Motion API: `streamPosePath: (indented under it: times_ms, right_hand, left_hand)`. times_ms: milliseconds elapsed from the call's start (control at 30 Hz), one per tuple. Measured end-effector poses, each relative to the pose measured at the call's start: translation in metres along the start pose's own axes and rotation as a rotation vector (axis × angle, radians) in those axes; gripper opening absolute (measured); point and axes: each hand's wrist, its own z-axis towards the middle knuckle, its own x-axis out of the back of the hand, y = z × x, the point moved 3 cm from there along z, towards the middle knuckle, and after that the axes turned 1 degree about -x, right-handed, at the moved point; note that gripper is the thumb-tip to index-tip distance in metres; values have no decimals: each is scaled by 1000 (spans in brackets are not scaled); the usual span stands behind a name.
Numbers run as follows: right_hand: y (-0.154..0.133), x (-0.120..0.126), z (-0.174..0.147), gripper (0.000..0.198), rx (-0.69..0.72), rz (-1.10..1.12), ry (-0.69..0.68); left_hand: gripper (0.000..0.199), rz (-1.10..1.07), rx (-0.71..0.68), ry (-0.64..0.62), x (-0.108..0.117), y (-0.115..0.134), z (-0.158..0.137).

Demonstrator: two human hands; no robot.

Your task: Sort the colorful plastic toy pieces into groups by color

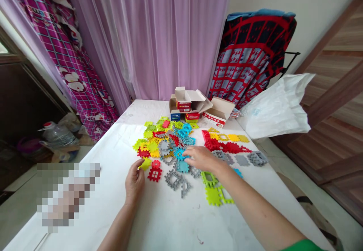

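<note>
Plastic interlocking building blocks with toothed edges lie in a loose heap in the middle of the table. At the heap's near left edge, my left hand has curled fingers closed at a lime-green block. A red window-shaped block lies just right of it. My right hand reaches in from the right, its thumb and fingers closed on a blue block in the heap. Under that hand lies a light-blue square block. Grey frame blocks sit between my hands, nearer to me.
On the right, blocks lie grouped by colour: a yellow row, a red row, grey blocks and green blocks. Open cardboard boxes stand at the back. A white bag is at the right edge of the white table.
</note>
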Motion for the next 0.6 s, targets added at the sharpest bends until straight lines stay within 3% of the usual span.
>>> streamPosePath:
  times_ms: [133,233,333,467,600]
  right_hand:
    - [-66,-37,16,17,115,23,7]
    - [-93,-55,24,31,113,-30,26]
    - [-103,-68,29,34,86,-107,39]
    - [-104,-73,32,19,96,-144,38]
    - [-97,-62,32,18,15,1,90]
  left_hand:
    - [31,-37,17,14,1,-2,-1]
    - [31,-77,27,2,0,-2,-1]
    - [32,-110,51,-7,-1,-3,-2]
    - [32,-136,63,-15,-2,-5,-2]
    - [30,-149,41,-11,-2,-1,-2]
